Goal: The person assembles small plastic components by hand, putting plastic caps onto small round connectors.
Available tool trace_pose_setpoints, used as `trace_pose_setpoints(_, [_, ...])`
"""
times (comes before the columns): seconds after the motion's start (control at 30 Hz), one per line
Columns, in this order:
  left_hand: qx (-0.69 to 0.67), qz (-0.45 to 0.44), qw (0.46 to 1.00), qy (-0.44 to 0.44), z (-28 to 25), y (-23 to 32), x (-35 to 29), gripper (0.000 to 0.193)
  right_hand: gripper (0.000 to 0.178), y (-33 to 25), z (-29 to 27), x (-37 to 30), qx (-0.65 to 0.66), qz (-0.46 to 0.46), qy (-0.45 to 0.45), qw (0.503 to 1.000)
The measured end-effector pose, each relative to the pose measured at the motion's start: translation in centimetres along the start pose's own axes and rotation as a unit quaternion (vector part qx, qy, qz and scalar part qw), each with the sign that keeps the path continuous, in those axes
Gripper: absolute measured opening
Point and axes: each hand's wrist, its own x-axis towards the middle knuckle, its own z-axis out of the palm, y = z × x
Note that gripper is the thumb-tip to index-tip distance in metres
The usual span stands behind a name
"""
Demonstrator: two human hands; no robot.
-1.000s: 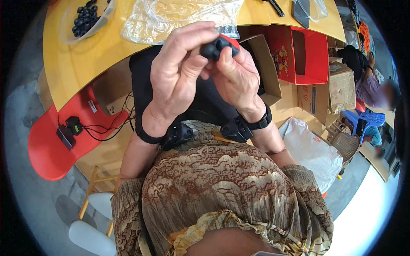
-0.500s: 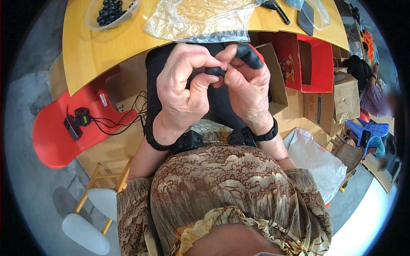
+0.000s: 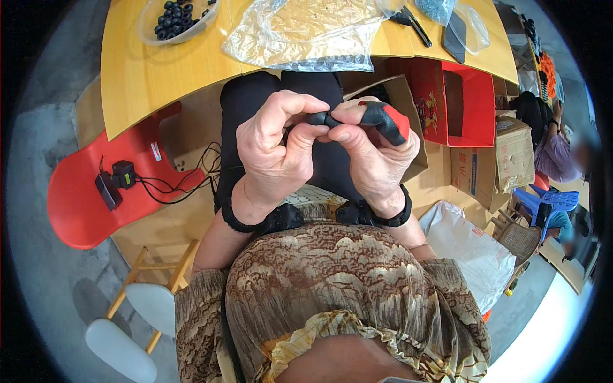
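Observation:
In front of my lap, both hands meet over a small black rounded part, perhaps rubber or plastic. My left hand pinches its left end between thumb and forefinger. At the other end, the thumb and fingertips of my right hand are closed on it; my fingertips hide where it ends. One right finger wears a black-and-red finger sleeve. Beyond my hands, on the yellow table, a clear plastic tub holds several small black pieces.
A clear plastic bag lies on the table near a black box cutter and a dark phone-like slab. Below stand a red box and cardboard box. A red chair holds black devices with cables. Another person sits at far right.
My right hand has turned and shifted slightly right, its sleeved finger now lower. More of the black part shows between my fingertips. The view has shifted a little.

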Motion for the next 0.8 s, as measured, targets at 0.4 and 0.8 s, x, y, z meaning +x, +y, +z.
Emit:
trace_pose_setpoints(0.4, [-0.021, 0.012, 1.0, -0.007, 0.1, 0.0, 0.1, 0.01, 0.015, 0.6, -0.4, -0.2, 0.011, -0.02, -0.002, 1.0])
trace_pose_setpoints(0.8, [0.032, 0.001, 0.999, -0.029, 0.1, -0.2, 0.1, 0.008, 0.01, -0.7, -1.0, 0.7, 0.013, 0.071, -0.061, 0.996])
